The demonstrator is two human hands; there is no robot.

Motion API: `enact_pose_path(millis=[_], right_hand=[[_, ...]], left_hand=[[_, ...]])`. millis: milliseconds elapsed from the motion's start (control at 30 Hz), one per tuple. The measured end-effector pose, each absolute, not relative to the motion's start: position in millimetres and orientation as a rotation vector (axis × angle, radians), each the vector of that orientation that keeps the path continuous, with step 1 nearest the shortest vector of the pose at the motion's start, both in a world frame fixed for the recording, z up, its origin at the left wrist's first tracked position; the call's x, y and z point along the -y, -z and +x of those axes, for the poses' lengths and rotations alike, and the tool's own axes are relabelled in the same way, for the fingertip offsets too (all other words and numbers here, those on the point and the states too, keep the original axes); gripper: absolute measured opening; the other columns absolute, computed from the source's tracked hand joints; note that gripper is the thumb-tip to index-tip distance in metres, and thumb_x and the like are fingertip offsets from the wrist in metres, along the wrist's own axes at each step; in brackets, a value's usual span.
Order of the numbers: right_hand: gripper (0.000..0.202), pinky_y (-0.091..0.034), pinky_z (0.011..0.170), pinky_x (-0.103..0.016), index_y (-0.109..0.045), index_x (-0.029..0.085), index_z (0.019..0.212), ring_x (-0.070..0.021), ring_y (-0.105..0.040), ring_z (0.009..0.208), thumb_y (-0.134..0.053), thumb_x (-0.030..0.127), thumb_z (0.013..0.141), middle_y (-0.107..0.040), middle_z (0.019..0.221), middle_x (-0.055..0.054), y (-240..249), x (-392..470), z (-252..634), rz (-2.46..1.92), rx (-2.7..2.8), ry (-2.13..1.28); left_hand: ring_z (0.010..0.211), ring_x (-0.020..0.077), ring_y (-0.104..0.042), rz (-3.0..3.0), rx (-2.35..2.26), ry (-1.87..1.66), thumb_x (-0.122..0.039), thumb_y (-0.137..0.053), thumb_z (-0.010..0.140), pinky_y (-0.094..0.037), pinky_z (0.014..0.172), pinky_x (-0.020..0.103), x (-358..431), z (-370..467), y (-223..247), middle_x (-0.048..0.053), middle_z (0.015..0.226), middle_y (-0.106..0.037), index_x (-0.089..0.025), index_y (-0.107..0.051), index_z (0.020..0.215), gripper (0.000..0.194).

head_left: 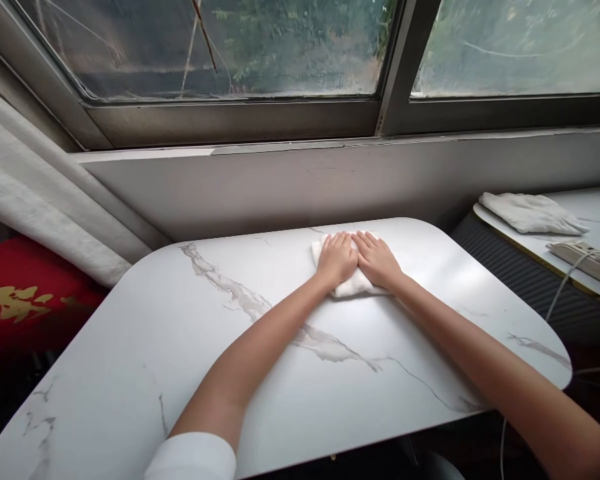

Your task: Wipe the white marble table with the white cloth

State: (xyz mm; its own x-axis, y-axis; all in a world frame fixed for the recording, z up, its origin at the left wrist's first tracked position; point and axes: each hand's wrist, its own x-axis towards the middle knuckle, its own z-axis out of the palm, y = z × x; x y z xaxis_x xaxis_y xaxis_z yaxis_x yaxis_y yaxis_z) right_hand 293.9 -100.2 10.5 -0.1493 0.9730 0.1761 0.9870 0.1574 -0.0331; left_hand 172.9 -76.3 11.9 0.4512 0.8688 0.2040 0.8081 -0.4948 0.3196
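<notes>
A folded white cloth (pixel 353 288) lies on the white marble-patterned table (pixel 130 347), close to its far edge. My left hand (pixel 338 257) rests flat on the left part of the cloth, fingers stretched forward. Beside it, touching at the thumbs, my right hand (pixel 378 259) presses flat on the right part. Both palms face down and cover most of the cloth; its near edge and left corner show. Neither hand is closed round it.
A wall and window frame (pixel 240 123) run behind the table. At left hang a pale curtain (pixel 55 187) and red fabric (pixel 30 300). On a second surface at right lie another white cloth (pixel 533 212) and a power strip (pixel 587 260) with a cable.
</notes>
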Motion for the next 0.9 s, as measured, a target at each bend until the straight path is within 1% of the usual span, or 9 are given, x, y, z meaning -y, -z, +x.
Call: enact_pose_path(millis=[100,200,300,433,600,767,833,900], right_hand=[[0.052,-0.026,0.109,-0.045,-0.035,0.013,0.142,-0.0249,-0.028,0.137,-0.022,0.026,0.094,-0.034,0.149,-0.009,-12.7,58.1,286.2,-1.888,2.246,0.082],[0.052,-0.024,0.109,-0.046,-0.035,0.011,0.142,-0.0254,-0.027,0.137,-0.023,0.026,0.094,-0.033,0.149,-0.010,-13.7,35.2,281.8,-1.878,2.232,0.035],[0.052,-0.022,0.110,-0.045,-0.035,0.011,0.142,-0.0249,-0.027,0.137,-0.022,0.027,0.094,-0.034,0.149,-0.009,-13.0,29.3,281.1,-1.867,2.225,0.039],[0.052,-0.023,0.110,-0.045,-0.034,0.009,0.143,-0.0263,-0.025,0.138,-0.023,0.027,0.095,-0.030,0.150,-0.010,-10.3,38.2,285.0,-1.835,2.274,0.070],[0.053,-0.025,0.109,-0.046,-0.032,0.011,0.144,-0.0269,-0.025,0.138,-0.021,0.028,0.095,-0.030,0.150,-0.010,-8.8,73.5,281.3,-1.813,2.318,0.121],[0.055,-0.026,0.108,-0.050,-0.030,0.009,0.145,-0.0306,-0.025,0.138,-0.019,0.024,0.093,-0.032,0.149,-0.013,-4.1,154.4,264.3,-1.854,2.284,0.245],[0.058,-0.028,0.107,-0.052,-0.021,0.010,0.148,-0.0319,-0.025,0.138,-0.022,0.023,0.092,-0.033,0.148,-0.014,-0.9,195.9,256.9,-1.812,2.281,0.299],[0.063,-0.028,0.107,-0.054,-0.008,0.010,0.150,-0.0324,-0.023,0.138,-0.025,0.023,0.091,-0.032,0.149,-0.014,1.2,236.7,248.8,-1.742,2.298,0.338]], left_hand=[[0.135,0.0173,-0.032,2.501,-1.568,-0.536,-0.017,-0.024,0.091,-0.016,0.114,0.035,36.4,168.9,-12.1,0.011,0.145,-0.040,-0.006,-0.041,0.136,0.050],[0.133,0.0174,-0.035,2.496,-1.594,-0.553,-0.016,-0.023,0.091,-0.018,0.113,0.035,14.4,166.0,-12.0,0.011,0.143,-0.043,-0.007,-0.044,0.134,0.049],[0.132,0.0177,-0.037,2.507,-1.611,-0.589,-0.015,-0.024,0.091,-0.018,0.113,0.035,8.7,164.4,-10.8,0.011,0.142,-0.045,-0.007,-0.046,0.133,0.048],[0.134,0.0187,-0.034,2.501,-1.622,-0.582,-0.021,-0.025,0.093,-0.017,0.114,0.037,18.6,163.3,-9.2,0.011,0.144,-0.042,-0.007,-0.042,0.135,0.048],[0.138,0.0193,-0.028,2.502,-1.613,-0.521,-0.027,-0.024,0.095,-0.013,0.116,0.037,53.6,157.2,-10.9,0.012,0.147,-0.036,-0.004,-0.037,0.139,0.051],[0.140,0.0197,-0.021,2.632,-1.457,-0.411,-0.028,-0.019,0.097,-0.012,0.117,0.039,126.4,138.1,-13.8,0.013,0.150,-0.030,-0.003,-0.031,0.142,0.053],[0.141,0.0193,-0.019,2.677,-1.391,-0.394,-0.027,-0.018,0.097,-0.014,0.117,0.040,165.1,127.1,-14.2,0.012,0.151,-0.028,-0.004,-0.029,0.143,0.052],[0.141,0.0192,-0.017,2.702,-1.342,-0.400,-0.026,-0.018,0.097,-0.016,0.117,0.041,204.2,114.5,-14.4,0.011,0.151,-0.026,-0.006,-0.027,0.144,0.052]])
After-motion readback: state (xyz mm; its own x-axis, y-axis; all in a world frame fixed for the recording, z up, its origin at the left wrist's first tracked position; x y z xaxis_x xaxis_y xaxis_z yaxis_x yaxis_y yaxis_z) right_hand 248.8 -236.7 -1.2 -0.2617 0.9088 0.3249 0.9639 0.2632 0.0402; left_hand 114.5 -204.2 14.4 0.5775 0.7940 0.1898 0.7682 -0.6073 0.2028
